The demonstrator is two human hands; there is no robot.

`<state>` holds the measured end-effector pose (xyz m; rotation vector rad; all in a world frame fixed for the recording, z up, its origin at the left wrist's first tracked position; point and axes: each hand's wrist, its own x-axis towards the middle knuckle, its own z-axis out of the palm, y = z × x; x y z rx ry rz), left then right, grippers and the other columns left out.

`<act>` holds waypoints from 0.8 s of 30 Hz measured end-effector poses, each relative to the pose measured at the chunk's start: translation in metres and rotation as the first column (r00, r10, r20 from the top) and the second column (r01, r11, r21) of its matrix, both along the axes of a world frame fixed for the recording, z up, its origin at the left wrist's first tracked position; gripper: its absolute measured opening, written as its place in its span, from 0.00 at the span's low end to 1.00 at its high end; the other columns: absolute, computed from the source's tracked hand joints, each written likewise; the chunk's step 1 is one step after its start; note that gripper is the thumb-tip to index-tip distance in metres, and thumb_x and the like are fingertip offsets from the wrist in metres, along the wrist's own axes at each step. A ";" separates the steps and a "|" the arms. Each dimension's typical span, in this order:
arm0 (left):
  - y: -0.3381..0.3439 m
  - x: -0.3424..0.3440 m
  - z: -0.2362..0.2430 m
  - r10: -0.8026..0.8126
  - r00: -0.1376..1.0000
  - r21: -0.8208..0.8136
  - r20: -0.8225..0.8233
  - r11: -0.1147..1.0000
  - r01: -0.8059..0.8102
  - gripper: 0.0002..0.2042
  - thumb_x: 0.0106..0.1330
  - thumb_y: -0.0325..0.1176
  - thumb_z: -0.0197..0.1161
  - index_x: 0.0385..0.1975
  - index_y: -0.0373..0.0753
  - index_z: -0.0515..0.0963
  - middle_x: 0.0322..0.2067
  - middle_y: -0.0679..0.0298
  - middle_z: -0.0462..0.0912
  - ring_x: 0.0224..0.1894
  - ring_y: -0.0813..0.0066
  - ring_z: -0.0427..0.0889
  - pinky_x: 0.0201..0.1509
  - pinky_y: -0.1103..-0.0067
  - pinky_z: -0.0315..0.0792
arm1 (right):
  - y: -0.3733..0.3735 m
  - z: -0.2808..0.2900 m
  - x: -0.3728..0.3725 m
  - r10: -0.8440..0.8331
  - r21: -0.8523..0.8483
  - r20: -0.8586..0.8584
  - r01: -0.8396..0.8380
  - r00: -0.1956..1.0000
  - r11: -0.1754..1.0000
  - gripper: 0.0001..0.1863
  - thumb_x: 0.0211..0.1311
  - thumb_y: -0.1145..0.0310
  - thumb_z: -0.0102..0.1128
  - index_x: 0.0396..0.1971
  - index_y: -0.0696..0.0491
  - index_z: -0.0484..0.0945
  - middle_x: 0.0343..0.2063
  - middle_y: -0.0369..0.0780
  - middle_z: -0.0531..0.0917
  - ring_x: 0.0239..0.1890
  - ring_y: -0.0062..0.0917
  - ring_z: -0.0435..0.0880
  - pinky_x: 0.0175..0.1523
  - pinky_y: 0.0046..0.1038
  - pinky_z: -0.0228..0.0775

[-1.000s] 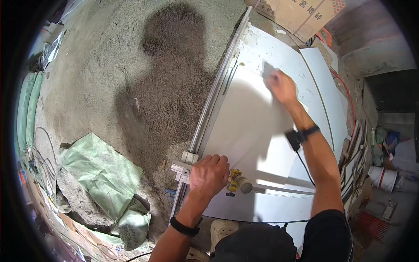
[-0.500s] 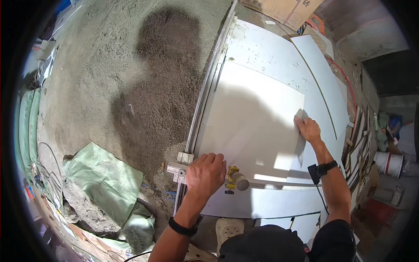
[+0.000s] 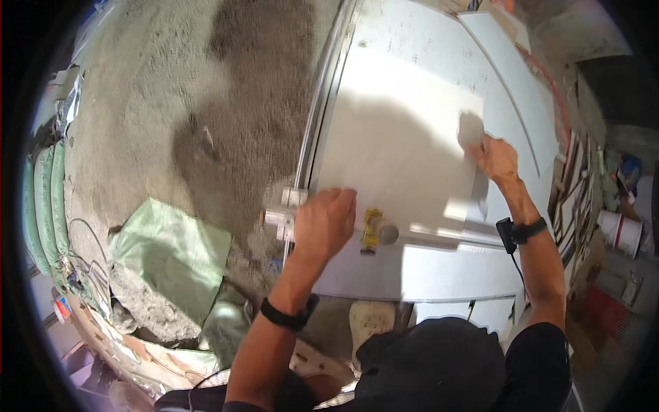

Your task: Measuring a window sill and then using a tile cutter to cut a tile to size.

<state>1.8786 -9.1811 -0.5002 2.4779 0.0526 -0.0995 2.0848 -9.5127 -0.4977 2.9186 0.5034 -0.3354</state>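
Around the pale panel, the right hand curls at three o'clock, the left hand near eight; I can't tell whether either grips anything.

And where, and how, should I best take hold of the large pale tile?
The large pale tile is probably best gripped at its right edge, from the right: it lies flat, its left edge along the metal rail, the right edge away from it.

Right grip shifted toward right edge of panel.
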 end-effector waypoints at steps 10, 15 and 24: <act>0.026 -0.007 0.028 -0.399 0.912 -0.201 -0.100 0.905 0.374 0.13 0.57 0.25 0.62 0.43 0.37 0.77 0.35 0.54 0.80 0.43 0.54 0.79 0.47 0.65 0.72 | 0.103 0.031 -0.254 0.097 0.276 -0.961 0.856 0.260 0.436 0.18 0.70 0.57 0.50 0.36 0.58 0.78 0.24 0.37 0.81 0.25 0.17 0.77 0.31 0.21 0.69; 0.027 -0.020 0.016 -0.409 0.911 -0.148 -0.052 0.906 0.398 0.17 0.54 0.27 0.66 0.45 0.39 0.76 0.37 0.56 0.80 0.44 0.55 0.79 0.51 0.65 0.70 | 0.143 -0.001 -0.263 0.199 0.198 -0.962 0.980 0.188 0.029 0.28 0.70 0.44 0.46 0.39 0.57 0.77 0.26 0.37 0.81 0.23 0.18 0.76 0.30 0.20 0.65; 0.025 -0.018 0.020 -0.397 0.915 -0.063 -0.068 0.917 0.393 0.19 0.51 0.28 0.69 0.45 0.40 0.77 0.35 0.59 0.80 0.42 0.59 0.80 0.49 0.67 0.71 | 0.168 -0.005 -0.266 0.158 0.215 -0.962 0.975 0.223 -0.065 0.26 0.70 0.42 0.45 0.28 0.53 0.74 0.19 0.36 0.77 0.17 0.18 0.72 0.26 0.21 0.63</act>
